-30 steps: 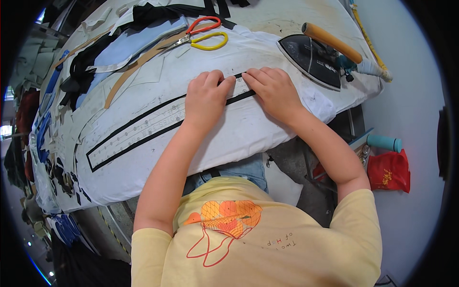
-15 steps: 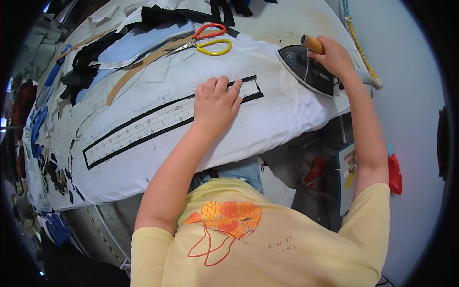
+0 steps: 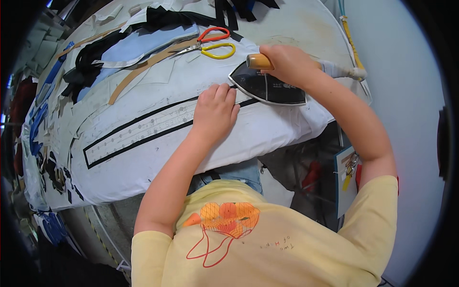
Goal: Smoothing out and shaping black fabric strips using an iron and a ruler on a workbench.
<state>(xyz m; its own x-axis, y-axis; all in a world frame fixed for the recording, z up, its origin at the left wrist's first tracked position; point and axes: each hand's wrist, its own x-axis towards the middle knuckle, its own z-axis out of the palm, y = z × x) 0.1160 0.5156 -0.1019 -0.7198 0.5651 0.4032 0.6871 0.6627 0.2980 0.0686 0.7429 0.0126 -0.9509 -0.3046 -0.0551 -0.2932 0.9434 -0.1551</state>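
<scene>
A long white strip edged in black (image 3: 138, 130) lies on the white padded ironing table (image 3: 158, 177). My left hand (image 3: 215, 111) presses flat on the strip near its right end, fingers together. Just to its right, my right hand (image 3: 286, 63) grips the wooden handle of a dark clothes iron (image 3: 268, 87). The iron's tip rests on the strip's right end, almost touching my left fingers. The iron's cord (image 3: 345, 72) runs off to the right.
Red- and yellow-handled scissors (image 3: 210, 44) lie behind the iron. Black, light blue and tan fabric pieces (image 3: 119, 52) are piled at the back left. More scraps hang off the table's left edge (image 3: 43, 158). A clipboard (image 3: 348, 177) hangs below the table on the right.
My right hand left the strip, took the iron at the far right and brought it left onto the strip's end. My left hand stayed pressed on the strip.
</scene>
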